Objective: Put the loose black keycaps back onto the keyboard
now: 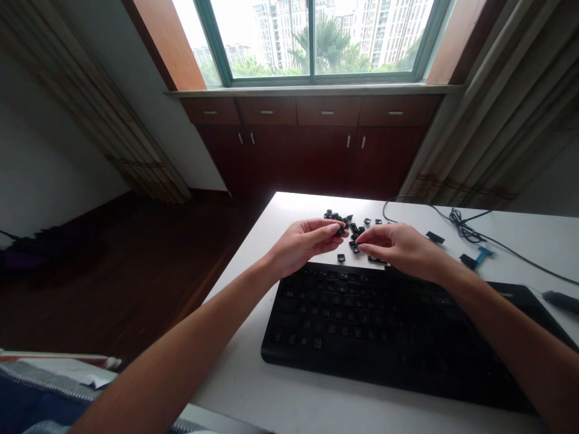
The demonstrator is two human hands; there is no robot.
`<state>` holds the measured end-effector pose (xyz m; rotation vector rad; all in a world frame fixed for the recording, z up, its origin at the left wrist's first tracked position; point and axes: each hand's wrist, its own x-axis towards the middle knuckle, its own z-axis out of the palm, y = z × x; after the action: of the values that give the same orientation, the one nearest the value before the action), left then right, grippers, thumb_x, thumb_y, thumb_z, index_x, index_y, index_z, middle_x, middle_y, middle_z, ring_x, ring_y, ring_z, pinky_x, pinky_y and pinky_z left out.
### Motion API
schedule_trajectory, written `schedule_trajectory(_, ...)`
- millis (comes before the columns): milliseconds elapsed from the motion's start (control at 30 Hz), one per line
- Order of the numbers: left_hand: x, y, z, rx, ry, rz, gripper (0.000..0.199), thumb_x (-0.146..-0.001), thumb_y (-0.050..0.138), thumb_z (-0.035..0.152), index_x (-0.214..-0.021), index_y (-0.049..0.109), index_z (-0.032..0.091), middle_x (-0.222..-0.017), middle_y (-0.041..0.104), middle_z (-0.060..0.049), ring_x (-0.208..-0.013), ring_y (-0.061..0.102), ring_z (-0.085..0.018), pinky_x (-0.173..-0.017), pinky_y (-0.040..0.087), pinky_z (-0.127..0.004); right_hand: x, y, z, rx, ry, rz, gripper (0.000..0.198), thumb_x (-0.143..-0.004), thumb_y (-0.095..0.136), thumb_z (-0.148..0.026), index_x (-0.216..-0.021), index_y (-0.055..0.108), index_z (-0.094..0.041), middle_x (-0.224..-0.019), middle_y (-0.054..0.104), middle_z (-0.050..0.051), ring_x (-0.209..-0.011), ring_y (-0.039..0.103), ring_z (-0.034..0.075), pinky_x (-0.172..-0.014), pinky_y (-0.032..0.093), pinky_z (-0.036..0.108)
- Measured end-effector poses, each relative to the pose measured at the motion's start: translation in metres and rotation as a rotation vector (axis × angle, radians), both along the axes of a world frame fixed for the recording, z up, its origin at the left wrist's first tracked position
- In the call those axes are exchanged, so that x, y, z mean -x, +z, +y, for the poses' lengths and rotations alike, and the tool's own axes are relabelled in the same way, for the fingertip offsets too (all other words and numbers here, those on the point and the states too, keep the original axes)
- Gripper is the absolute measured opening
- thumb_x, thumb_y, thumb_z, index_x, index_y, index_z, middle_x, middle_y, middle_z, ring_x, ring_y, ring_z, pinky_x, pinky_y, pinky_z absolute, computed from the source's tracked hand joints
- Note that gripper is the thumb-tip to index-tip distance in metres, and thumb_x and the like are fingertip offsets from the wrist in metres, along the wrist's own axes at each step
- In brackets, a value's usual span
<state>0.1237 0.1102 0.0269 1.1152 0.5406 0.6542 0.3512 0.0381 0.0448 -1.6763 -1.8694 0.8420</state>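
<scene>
Left hand (308,239): at keyboard's (337,307) far edge, fingers clamped on black keycap (341,231).
Loose keycaps (354,228): just beyond keyboard.
Right hand (404,246): beyond keyboard, fingertips at loose keycaps, can't tell if clamped.
Blue tool (484,254): beyond keyboard's right half.

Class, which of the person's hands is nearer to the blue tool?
Right. The right hand is left of the blue tool; the left hand is farther left.
</scene>
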Motion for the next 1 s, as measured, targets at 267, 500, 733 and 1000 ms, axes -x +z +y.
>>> schedule_trajectory(267, 0.002, -0.007, 0.004, -0.105, -0.027, 0.098, 0.036, -0.079, 0.081, 0.034, -0.109, 0.074, 0.016, -0.109, 0.074, -0.011, -0.096, 0.07, -0.016, -0.097, 0.053, -0.033, 0.006, -0.017, 0.0, -0.057, -0.001, -0.186, 0.012, -0.083, 0.068, -0.034, -0.091, 0.075, -0.028, -0.086, 0.075, 0.0, -0.076, 0.069, 0.018, -0.069, 0.052, 0.029)
schedule_trajectory(500, 0.001, -0.01, 0.002, -0.122, -0.059, 0.081, 0.034, -0.079, 0.081, 0.033, -0.108, 0.076, 0.016, -0.109, 0.075, -0.01, -0.1, 0.071, -0.019, -0.101, 0.053, -0.037, 0.007, -0.02, 0.001, -0.098, 0.0, -0.254, 0.013, -0.085, 0.066, -0.034, -0.089, 0.078, -0.03, -0.089, 0.075, -0.002, -0.077, 0.067, 0.017, -0.071, 0.05, 0.028)
schedule_trajectory(733, 0.003, -0.008, 0.002, -0.134, -0.069, 0.067, 0.037, -0.08, 0.08, 0.029, -0.115, 0.073, 0.016, -0.108, 0.076, -0.01, -0.102, 0.071, -0.02, -0.104, 0.053, -0.038, 0.006, -0.008, -0.003, -0.167, -0.043, -0.242, 0.023, -0.09, 0.062, -0.043, -0.103, 0.075, -0.029, -0.085, 0.074, 0.0, -0.072, 0.066, 0.017, -0.066, 0.048, 0.028)
schedule_trajectory(1000, 0.001, -0.007, -0.002, -0.184, -0.048, 0.105, 0.035, -0.075, 0.084, 0.033, -0.103, 0.073, 0.013, -0.098, 0.077, -0.008, -0.095, 0.073, -0.019, -0.094, 0.057, -0.036, 0.012, 0.017, -0.009, -0.051, 0.105, 0.139, 0.041, -0.087, 0.067, -0.046, -0.121, 0.07, -0.024, -0.094, 0.075, 0.005, -0.085, 0.07, 0.02, -0.071, 0.054, 0.029)
